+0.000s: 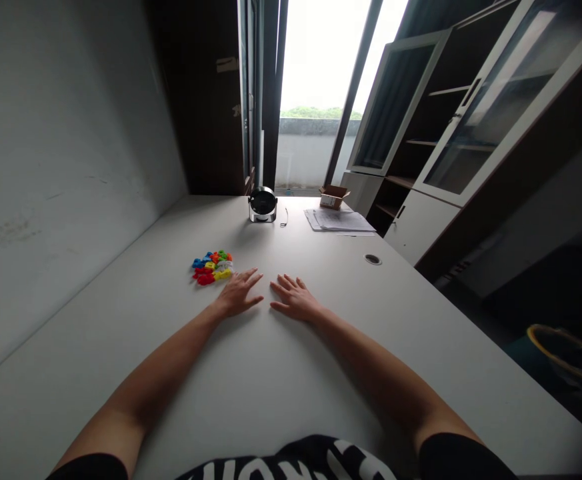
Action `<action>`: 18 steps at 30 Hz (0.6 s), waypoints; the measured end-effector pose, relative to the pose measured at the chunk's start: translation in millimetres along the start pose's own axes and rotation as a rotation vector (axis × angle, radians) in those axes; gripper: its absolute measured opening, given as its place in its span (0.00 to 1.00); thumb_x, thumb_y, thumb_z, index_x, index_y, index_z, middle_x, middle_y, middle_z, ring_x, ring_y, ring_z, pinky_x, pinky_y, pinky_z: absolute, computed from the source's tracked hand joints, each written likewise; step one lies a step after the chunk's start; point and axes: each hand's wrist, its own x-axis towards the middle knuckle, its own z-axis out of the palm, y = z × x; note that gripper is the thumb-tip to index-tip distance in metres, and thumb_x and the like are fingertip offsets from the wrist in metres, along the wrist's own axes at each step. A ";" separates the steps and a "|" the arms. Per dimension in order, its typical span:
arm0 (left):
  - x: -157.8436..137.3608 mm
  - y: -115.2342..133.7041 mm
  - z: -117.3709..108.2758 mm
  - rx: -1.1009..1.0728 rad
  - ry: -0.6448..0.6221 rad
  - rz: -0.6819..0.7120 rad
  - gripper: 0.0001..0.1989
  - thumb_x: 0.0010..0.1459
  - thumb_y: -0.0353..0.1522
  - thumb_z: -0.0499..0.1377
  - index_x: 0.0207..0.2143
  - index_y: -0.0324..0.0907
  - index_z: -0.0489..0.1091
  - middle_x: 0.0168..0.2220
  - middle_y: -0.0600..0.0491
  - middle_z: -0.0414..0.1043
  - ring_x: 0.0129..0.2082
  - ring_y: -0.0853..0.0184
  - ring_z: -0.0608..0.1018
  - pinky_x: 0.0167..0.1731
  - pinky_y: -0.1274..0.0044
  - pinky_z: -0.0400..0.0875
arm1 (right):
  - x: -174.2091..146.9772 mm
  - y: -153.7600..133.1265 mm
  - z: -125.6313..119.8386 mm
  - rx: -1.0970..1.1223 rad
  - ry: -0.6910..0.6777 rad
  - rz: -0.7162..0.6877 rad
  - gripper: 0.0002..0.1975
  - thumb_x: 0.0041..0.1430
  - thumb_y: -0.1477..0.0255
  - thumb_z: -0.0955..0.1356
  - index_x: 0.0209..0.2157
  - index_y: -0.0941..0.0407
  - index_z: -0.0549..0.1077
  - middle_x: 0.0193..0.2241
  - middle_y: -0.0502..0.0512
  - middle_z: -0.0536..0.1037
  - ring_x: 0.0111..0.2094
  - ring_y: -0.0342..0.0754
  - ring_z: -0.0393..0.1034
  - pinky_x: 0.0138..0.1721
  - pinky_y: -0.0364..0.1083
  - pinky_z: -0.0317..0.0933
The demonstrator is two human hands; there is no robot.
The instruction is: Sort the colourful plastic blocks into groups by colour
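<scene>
My left hand (239, 294) lies flat on the white table (281, 387), fingers spread and holding nothing. Just beyond its wrist, to the left, sits a loose cluster of small colourful plastic pieces (211, 267) in blue, red, yellow, green, orange and white. They are too small for me to tell their exact shape. Across a narrow gap, my right hand (295, 298) rests palm down on the table with its fingers apart. Nothing is in it. The fingertips of the two hands point towards each other without touching.
At the table's far end stands a round black device on a silver bracket (263, 204), with a small thin item (285, 219) beside it. Papers (341, 220) and an open cardboard box (333, 197) lie right of them. A round grommet (373, 259) is near the right edge. A wall borders the left.
</scene>
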 end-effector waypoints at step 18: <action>25.5 -182.6 -34.0 -0.447 0.196 -0.613 0.29 0.66 0.47 0.47 0.58 0.36 0.68 0.62 0.42 0.70 0.62 0.54 0.70 0.63 0.63 0.61 | 4.2 -0.4 -2.0 0.028 0.019 0.005 0.38 0.68 0.44 0.56 0.71 0.48 0.55 0.73 0.56 0.49 0.73 0.59 0.38 0.71 0.60 0.33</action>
